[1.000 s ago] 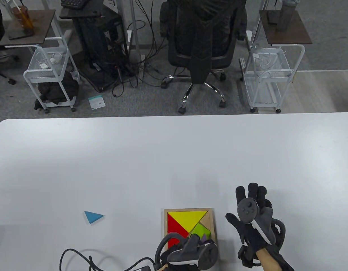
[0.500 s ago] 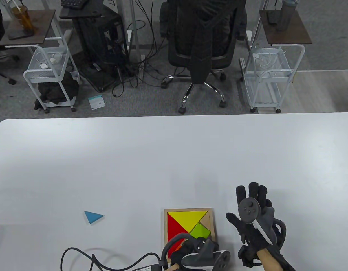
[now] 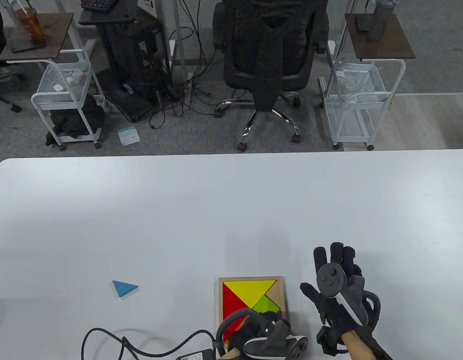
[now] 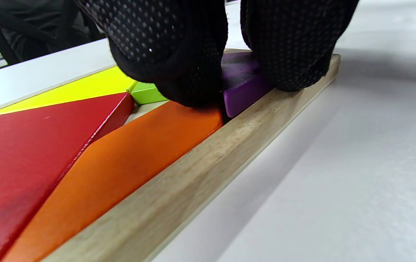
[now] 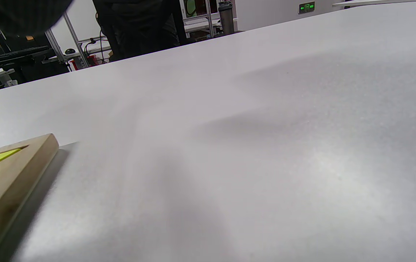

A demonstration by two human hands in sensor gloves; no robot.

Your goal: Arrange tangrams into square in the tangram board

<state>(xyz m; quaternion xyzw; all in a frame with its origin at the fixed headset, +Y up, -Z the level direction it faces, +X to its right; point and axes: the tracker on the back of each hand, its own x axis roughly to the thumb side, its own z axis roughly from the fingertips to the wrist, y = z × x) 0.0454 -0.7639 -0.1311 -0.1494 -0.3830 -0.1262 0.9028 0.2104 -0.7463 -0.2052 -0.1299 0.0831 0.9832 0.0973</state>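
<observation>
The wooden tangram board [image 3: 283, 296] lies near the table's front edge. In it are a yellow triangle [image 3: 250, 288], a red triangle [image 3: 233, 303] and a green piece [image 3: 268, 303]. My left hand [image 3: 269, 315] covers the board's near right part. The left wrist view shows two fingertips [image 4: 179, 62] pinching a purple piece [image 4: 244, 87], which sits tilted against the frame [image 4: 193, 174] beside an orange piece [image 4: 131, 156]. A blue triangle [image 3: 123, 288] lies loose on the table, well left of the board. My right hand [image 3: 334, 262] rests flat on the table right of the board, fingers spread, holding nothing.
A black cable [image 3: 111, 339] loops over the table's near edge, left of my left hand. Beyond the table's far edge stand an office chair [image 3: 269, 63] and two white wire carts [image 3: 66, 101], [image 3: 361, 97]. The board's corner [image 5: 15, 171] shows in the right wrist view.
My left hand has shifted right and nearer, over the board's near right corner, now covering part of the green piece. The right hand and the blue triangle have not moved.
</observation>
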